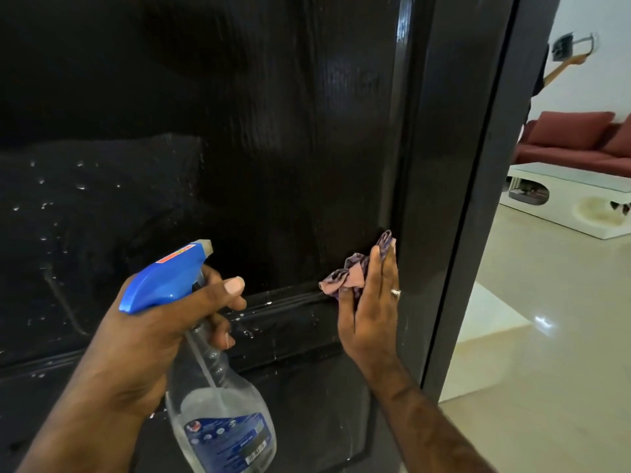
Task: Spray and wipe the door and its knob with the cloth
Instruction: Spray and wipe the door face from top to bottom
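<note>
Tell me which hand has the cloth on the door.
The right hand, ring on one finger, presses the pink cloth flat against the door. The left hand grips the spray bottle instead.

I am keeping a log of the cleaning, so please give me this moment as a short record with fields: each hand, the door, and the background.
left hand: left hand grips the spray bottle by its blue trigger head, nozzle toward the door
right hand: right hand presses the cloth flat against the door, fingers straight
door: dark door, droplets on the left part and along the moulding
knob: not in view
background: red sofa, white low table
</note>
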Available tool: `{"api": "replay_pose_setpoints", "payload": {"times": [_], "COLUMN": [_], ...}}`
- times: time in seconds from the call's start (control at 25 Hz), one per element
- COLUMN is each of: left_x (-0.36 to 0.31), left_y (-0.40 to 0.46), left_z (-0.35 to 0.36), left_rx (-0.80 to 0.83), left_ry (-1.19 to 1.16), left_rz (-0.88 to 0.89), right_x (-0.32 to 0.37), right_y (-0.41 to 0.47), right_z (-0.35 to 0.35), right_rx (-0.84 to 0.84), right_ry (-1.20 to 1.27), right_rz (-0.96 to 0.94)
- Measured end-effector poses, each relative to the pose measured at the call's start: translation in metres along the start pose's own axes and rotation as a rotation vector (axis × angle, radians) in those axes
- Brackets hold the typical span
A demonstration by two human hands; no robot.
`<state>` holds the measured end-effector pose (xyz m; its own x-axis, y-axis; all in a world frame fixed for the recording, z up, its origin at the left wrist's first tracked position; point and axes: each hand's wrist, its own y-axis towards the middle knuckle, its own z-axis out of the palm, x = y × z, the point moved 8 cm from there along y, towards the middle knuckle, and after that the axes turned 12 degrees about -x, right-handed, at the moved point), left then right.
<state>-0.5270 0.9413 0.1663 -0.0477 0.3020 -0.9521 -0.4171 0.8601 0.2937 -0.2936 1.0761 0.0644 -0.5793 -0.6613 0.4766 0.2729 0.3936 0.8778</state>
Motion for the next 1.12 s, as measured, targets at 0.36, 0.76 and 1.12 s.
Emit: {"api": "replay_pose_setpoints", "payload": {"times": [0.36,0.76,1.12], "left_x": [0.003,0.028,0.028], "left_y": [-0.001,0.004,0.002], "left_z": [0.005,0.043,0.052], "left_rx": [-0.028,0.051,0.088], "left_ry": [0.021,0.036,0.047], "left_rz": [-0.059,-0.110,-0.088], "right_x": [-0.031,-0.038,-0.032], "right_y": [0.019,-0.007,0.005], "right_z": [-0.029,-0.043,-0.045], "right_rx": [0.030,0.002,-0.088], "right_ry": [-0.137,-0.062,-0.077], "right_rz": [-0.181,-0.094,-0.038]}}
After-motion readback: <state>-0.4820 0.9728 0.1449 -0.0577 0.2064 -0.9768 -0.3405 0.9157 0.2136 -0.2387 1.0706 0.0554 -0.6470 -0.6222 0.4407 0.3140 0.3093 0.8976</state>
